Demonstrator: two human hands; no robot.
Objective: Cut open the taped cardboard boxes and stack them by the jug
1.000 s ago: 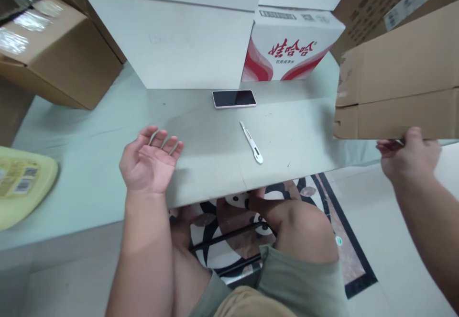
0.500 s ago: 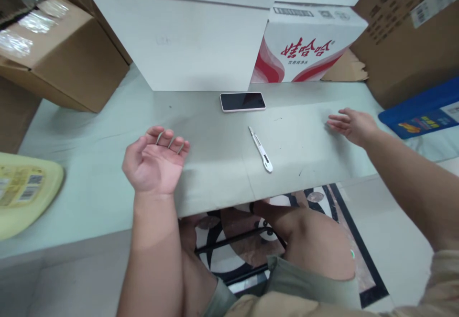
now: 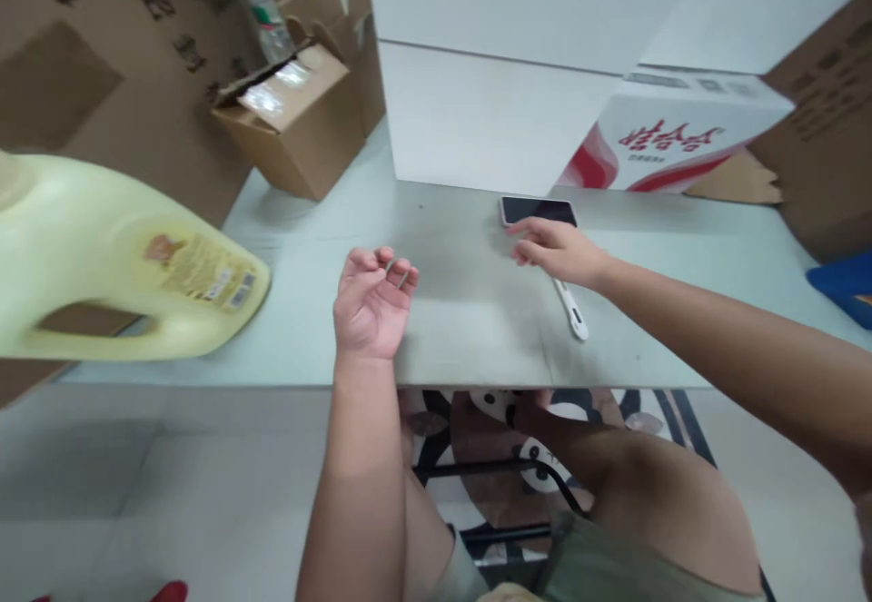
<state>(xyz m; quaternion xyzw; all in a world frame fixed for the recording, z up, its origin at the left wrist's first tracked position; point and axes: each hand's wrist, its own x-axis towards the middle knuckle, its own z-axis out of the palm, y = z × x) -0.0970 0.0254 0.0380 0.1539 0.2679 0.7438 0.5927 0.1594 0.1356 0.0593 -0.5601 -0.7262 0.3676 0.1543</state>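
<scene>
My left hand (image 3: 374, 304) rests palm up over the pale table (image 3: 456, 339), its fingers loosely curled with nothing in them. Above the utility knife (image 3: 570, 310) hovers my right hand (image 3: 555, 251), fingers apart and holding nothing that I can see. The knife is white and slim; its upper end is hidden behind that hand. Just beyond the right hand lies a phone (image 3: 535, 211) with a dark screen and a pale edge, partly covered by the fingers.
A large pale-yellow jug (image 3: 115, 221) stands at the left. Behind it are an opened cardboard box (image 3: 313, 134) and a plastic bottle (image 3: 262, 16). White boxes (image 3: 490, 121) and a red-and-white carton (image 3: 671, 143) line the back. A blue package (image 3: 841, 284) sits at the right edge.
My right hand has swept left from the table's right side to over the knife and phone. The view has turned left, showing more of the yellow jug. My left hand remains palm up.
</scene>
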